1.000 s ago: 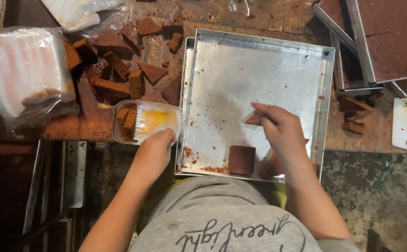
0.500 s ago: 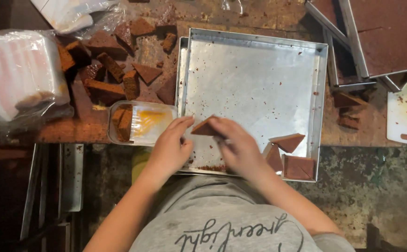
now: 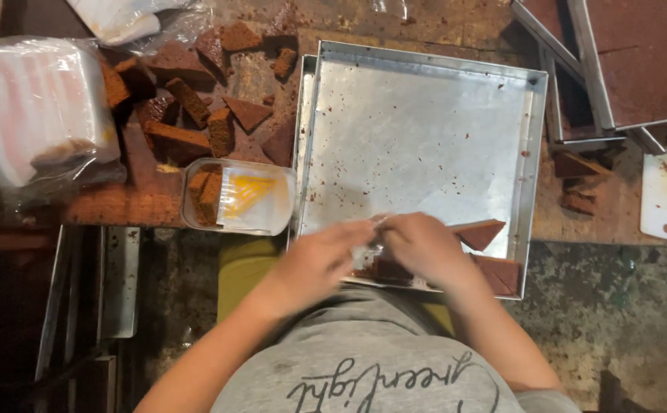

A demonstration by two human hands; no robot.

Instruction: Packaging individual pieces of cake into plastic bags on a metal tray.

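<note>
Seemingly a brown cake piece (image 3: 389, 269) is going into a clear wrapper, both hands, left hand (image 3: 319, 258) and right hand (image 3: 425, 246), pinched on it at the metal tray's (image 3: 417, 138) near edge. Next probably calls for closing the wrapper; blur hides the grip, two triangular slices (image 3: 486, 248) just beside.

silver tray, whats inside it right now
Two brown cake wedges near its tray corner and scattered crumbs; another piece is mostly covered by the right hand and left hand.

A small bakery workbench: metal baking trays (image 3: 536, 153), cut brown cake pieces (image 3: 188, 115).
</note>
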